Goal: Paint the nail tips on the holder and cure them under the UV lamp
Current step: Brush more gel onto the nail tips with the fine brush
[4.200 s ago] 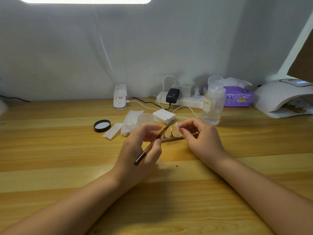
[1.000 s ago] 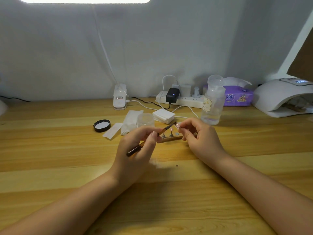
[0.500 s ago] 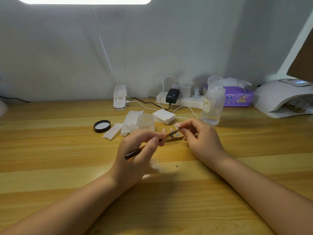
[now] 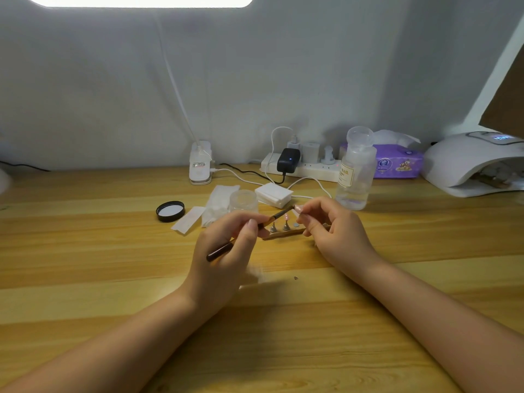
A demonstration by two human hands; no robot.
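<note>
— Since half a second ago, is the brush (image 4: 249, 231) lifting?
— Yes; its tip is rising from low over the holder (image 4: 283, 234) to the nail tip (image 4: 297, 209) that the right hand (image 4: 334, 234) is raising again, at the centre of the frame. Only the head view is showing any of this.

— What is each grip doing?
— The left hand (image 4: 224, 251) is pinching the brush near its ferrule, fingers curled round the handle, with the dark end pointing lower left. The right hand's thumb and forefinger are pinching the nail tip, or its small stand; which of the two is too small to tell.

— Where is the rest sitting?
— The wooden holder is lying on the counter (image 4: 113, 279) just below both hands, two metal stands upright on it. The UV lamp (image 4: 470, 163) is waiting at the far right edge, well apart.

— How will the tip handle?
— Probably very light, thin and slippery once wet, so holding it by the stand or the edges, off the painted face, seems wisest.
</note>
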